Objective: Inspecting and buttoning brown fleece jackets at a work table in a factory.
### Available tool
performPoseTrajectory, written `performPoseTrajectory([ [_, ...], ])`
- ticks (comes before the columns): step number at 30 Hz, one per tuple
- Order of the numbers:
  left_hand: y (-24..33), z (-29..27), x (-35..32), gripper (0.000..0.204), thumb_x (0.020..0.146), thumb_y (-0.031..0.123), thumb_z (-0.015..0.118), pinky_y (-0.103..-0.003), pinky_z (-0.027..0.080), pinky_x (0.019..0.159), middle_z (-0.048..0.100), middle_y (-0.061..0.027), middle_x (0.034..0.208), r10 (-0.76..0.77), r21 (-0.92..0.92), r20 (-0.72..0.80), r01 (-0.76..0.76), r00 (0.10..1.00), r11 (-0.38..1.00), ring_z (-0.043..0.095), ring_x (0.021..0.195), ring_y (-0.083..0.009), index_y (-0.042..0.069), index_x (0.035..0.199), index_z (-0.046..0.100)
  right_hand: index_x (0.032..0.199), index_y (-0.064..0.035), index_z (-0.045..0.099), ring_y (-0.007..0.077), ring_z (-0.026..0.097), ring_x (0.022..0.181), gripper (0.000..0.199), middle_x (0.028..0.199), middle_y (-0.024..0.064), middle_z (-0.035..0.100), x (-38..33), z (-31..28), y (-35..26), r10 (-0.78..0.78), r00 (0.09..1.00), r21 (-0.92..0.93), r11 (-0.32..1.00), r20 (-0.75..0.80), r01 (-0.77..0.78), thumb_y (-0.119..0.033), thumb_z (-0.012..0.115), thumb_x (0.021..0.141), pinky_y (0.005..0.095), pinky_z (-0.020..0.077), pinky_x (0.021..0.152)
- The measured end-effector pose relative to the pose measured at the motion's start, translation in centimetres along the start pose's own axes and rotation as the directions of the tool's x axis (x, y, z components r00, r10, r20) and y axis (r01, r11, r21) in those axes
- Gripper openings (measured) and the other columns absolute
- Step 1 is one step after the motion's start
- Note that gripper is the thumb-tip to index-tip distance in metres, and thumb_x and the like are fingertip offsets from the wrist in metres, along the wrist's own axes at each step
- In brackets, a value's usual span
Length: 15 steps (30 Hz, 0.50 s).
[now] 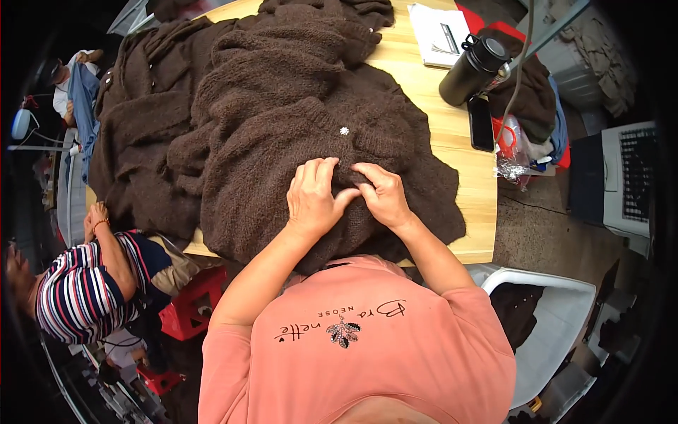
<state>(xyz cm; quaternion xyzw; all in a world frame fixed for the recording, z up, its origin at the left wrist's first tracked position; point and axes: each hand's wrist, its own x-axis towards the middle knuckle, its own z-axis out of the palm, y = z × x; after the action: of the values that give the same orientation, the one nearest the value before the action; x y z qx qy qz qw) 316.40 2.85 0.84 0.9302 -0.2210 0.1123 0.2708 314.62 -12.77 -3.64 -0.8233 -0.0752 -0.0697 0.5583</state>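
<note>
The person is wearing a salmon-pink short-sleeved top (pixel 367 346) with dark script lettering and a small dark leaf-shaped ornament on the chest. Both forearms are showing bare up to the left hand (pixel 311 201) and right hand (pixel 385 194), without rings or bracelets.

light wooden table (pixel 452 134), top mostly covered. big pile of fuzzy dark brown knitwear (pixel 282 106) spread across the left and middle, hanging over the near and left edges. one small pale button (pixel 344 131) shows on the top garment. right strip of the wood is bare: black insulated bottle (pixel 473 67) stands upright there, black phone (pixel 481 122) lies flat just in front of it. white papers (pixel 438 25) at the far right corner. heap of dark and red cloth (pixel 530 92) at the right edge, clear plastic bag (pixel 512 152) beside it.
</note>
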Motion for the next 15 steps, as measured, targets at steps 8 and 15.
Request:
performPoseTrajectory([
  [8, -1.7, 1.6, -0.7, 0.021, 0.067, 0.007, 0.066, -0.035, 0.041, 0.069, 0.060, -0.0047, 0.084, 0.100, 0.102, -0.098, -0.090, 0.990, 0.991, 0.057, 0.080, -0.0229, 0.008, 0.088, 0.061, 0.100, -0.0020, 0.061, 0.0326, 0.059, 0.087, 0.037, 0.094, 0.0139, 0.060, 2.8, 0.1, -1.2, -0.323, 0.934, -0.328, 0.908, -0.156, 0.259, 0.005, 0.061, 0.064, 0.0349, 0.0505, 0.075],
  [15, -2.3, -1.1, -0.5, 0.048, 0.063, 0.009, 0.073, -0.038, 0.045, 0.085, 0.058, -0.0160, 0.104, 0.139, -0.237, -0.082, -0.155, 0.987, 0.959, 0.055, 0.096, -0.0336, 0.002, 0.107, 0.057, 0.087, 0.0022, 0.059, 0.0302, 0.060, 0.074, 0.030, 0.082, 0.0161, 0.059, 1.8, 2.3, -1.8, -0.444, 0.871, -0.206, 0.891, -0.210, 0.404, 0.016, 0.048, 0.062, 0.0337, 0.0498, 0.064],
])
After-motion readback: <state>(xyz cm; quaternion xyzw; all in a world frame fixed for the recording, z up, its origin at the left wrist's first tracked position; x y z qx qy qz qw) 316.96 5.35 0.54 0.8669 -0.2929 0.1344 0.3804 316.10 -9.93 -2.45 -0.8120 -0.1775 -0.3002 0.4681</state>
